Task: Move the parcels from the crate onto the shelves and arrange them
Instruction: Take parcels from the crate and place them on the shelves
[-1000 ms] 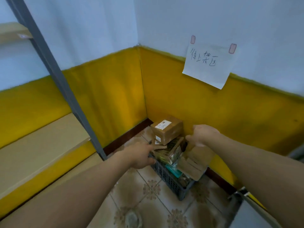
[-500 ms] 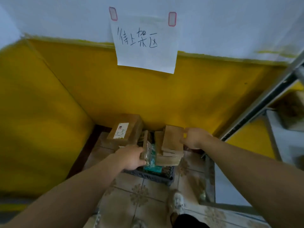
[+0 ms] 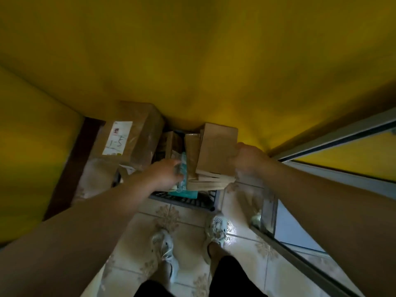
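Head view: my right hand point(image 3: 246, 160) grips the flat cardboard parcel point(image 3: 216, 151), judged light and stiff, by its right edge; my left hand point(image 3: 164, 175), closure unclear, should steady it.

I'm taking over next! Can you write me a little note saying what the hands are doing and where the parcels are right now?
Left grip: reaches into the dark plastic crate, fingertips at a teal packet; hold unclear, blurred.
Right grip: curled on the edge of a flat brown cardboard parcel standing in the crate.
Big brown labelled box: at the crate's left end.
Done: no parcel seen shelved.
To do: lift them out, shelve, arrange.
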Demonstrator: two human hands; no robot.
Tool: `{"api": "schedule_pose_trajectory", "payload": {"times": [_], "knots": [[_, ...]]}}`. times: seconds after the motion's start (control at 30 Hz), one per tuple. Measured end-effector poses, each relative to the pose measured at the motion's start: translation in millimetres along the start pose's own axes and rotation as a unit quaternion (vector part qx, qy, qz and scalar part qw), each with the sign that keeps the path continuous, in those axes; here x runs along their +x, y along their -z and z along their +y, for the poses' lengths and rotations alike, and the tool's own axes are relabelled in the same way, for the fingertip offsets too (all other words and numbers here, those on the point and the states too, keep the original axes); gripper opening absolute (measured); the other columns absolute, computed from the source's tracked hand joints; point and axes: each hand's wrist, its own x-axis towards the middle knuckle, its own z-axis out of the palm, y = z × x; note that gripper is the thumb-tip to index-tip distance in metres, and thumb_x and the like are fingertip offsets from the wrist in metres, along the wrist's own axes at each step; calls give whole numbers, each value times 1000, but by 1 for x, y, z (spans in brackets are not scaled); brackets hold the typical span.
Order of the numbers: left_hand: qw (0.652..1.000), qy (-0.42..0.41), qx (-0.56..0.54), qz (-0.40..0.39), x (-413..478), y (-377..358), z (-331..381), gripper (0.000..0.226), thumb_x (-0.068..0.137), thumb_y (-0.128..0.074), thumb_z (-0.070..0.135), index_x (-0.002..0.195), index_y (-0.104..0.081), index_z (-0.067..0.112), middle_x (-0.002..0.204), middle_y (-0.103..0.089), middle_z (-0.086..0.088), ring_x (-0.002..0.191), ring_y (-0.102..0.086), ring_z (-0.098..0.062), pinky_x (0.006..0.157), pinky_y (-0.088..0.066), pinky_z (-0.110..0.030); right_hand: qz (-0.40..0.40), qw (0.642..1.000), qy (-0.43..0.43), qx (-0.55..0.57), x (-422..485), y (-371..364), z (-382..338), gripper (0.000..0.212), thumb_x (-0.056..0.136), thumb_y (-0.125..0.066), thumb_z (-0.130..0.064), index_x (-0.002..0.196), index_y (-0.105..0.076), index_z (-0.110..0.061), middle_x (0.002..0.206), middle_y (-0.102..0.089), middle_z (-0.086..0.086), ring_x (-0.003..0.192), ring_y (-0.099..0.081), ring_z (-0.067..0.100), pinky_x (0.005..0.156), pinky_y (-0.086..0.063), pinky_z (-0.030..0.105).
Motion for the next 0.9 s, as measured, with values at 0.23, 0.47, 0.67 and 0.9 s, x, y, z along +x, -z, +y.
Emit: {"api": "schedule_pose_trajectory", "payload": {"times": [0.23,0.47,0.67,0.9], "knots": [[993,17,-117,31,104,-40,6,64,90,-57,51,146,-40,25,144,-48,-6,121,-54,-25,96,-48,-35,82,993,-49,67,85,-46,19,54,100,-53,-29,145,-34,-6,135,-46,20,121,-50,37,96,-46,39],[946,51,-311,77,128,-45,19,50,96,-53,42,141,-43,23,135,-55,-3,119,-54,-24,92,-42,-35,142,986,38,79,102,-69,29,30,103,-44,-14,129,-54,-3,126,-60,20,111,-58,34,88,-45,34],[902,113,-405,92,127,-36,2,46,94,-60,28,138,-47,20,132,-57,-8,118,-56,-31,103,-44,-51,140,979,78,123,101,-69,25,42,104,-44,-17,146,-42,-13,134,-56,16,108,-56,28,80,-36,24],[881,136,-405,204,121,-34,-31,45,101,-41,18,145,-36,28,136,-49,-6,113,-48,-23,92,-39,-40,89,973,-59,205,130,-70,25,67,97,-60,-37,146,-28,-4,141,-47,19,125,-50,36,93,-44,37]]}}
